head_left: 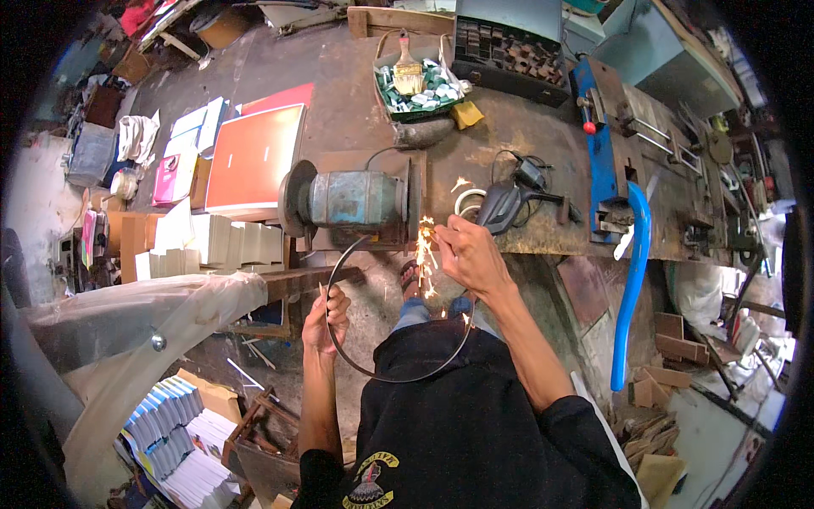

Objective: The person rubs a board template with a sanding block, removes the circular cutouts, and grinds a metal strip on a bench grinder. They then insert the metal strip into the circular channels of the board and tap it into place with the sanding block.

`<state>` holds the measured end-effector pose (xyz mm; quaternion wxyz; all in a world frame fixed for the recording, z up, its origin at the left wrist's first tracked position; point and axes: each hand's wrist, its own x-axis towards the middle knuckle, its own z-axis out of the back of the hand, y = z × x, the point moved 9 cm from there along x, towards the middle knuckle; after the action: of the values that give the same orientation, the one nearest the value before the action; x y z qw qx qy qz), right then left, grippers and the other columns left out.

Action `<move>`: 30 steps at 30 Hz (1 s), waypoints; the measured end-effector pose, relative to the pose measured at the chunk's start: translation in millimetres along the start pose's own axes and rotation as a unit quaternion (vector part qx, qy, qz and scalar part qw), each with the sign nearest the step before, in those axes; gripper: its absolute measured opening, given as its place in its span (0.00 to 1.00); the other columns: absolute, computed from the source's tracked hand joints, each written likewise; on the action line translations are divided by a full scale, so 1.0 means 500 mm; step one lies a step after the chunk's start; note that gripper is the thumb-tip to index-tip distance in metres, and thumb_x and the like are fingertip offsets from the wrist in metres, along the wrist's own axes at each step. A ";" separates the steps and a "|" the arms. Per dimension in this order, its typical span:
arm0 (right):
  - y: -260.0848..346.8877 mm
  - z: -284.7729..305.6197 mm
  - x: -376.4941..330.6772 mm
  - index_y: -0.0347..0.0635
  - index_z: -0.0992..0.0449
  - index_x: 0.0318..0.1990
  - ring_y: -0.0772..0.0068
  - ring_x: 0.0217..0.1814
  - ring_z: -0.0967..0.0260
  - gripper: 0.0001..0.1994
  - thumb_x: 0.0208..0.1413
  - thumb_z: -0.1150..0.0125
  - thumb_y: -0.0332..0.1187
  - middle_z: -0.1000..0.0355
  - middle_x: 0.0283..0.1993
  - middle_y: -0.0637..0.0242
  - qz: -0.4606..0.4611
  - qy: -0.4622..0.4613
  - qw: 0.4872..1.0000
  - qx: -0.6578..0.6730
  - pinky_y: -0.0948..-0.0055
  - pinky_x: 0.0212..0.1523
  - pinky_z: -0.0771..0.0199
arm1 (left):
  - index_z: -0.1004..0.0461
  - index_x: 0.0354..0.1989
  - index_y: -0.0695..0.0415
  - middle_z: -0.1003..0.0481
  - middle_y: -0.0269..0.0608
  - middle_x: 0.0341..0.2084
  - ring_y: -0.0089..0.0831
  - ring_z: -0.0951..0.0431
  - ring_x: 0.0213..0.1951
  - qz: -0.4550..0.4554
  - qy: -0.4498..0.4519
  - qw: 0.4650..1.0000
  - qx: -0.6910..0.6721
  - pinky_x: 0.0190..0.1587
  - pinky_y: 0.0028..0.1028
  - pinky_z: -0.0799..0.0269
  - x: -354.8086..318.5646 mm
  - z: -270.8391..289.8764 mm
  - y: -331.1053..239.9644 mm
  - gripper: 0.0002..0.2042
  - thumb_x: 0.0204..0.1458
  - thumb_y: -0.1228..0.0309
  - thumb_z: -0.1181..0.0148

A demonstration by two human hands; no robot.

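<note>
Cluttered wooden workbench (pixel 356 102) — bench grinder (pixel 352 202), sparks (pixel 424 254) — crowded workshop.

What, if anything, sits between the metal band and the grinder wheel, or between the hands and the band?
Nothing visible. The thin metal band already meets the bench grinder at its right-hand wheel, where sparks fly. The right hand pinches the band at that end; the left hand grips its lower left curve directly.
</note>
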<state>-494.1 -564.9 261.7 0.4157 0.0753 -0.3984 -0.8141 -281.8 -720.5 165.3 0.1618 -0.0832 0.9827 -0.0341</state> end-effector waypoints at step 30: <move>0.106 0.470 -0.137 0.41 0.21 0.43 0.57 0.34 0.29 0.14 0.47 0.33 0.26 0.28 0.37 0.60 -0.028 -0.279 0.954 -0.111 0.64 0.33 0.28 | 0.32 0.29 0.62 0.35 0.35 0.17 0.21 0.36 0.16 0.068 0.147 0.937 0.311 0.14 0.19 0.38 0.166 -0.384 0.203 0.14 0.57 0.65 0.37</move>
<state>-524.2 -394.4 442.8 0.2708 -0.1900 -0.4030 -0.8533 -436.8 -627.3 311.4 0.0353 0.0437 0.9393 -0.3385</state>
